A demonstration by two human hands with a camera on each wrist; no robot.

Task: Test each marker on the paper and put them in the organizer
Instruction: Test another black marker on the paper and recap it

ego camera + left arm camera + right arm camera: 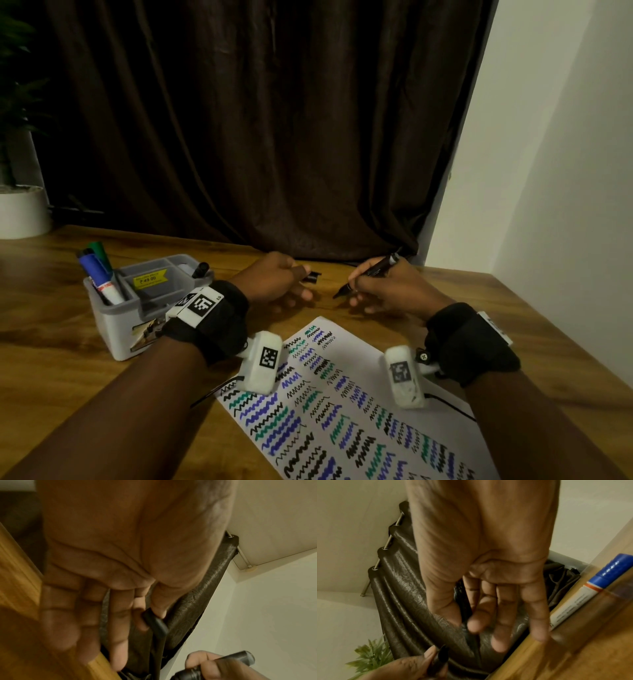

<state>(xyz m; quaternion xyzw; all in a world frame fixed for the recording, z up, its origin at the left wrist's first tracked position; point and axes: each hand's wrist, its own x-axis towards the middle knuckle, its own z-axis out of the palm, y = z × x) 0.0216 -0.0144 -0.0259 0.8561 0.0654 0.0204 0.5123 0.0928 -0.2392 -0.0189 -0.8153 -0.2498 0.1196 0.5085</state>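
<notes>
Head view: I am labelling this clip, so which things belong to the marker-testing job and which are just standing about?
Part of the job:
- black marker, uncapped, in the right hand
- its cap, in the left hand
- paper covered in squiggles
- grey organizer already holding markers

Just standing about:
- white plant pot
- dark curtain

I see the white paper [346, 407] at lower centre covered in black, blue and teal zigzags. My grey organizer [116, 329] at left holds blue and green markers [94, 270] (its sticker is yellow). The curtain [267, 120] above is dark brown, the table [51, 322] warm wood-grain.
</notes>
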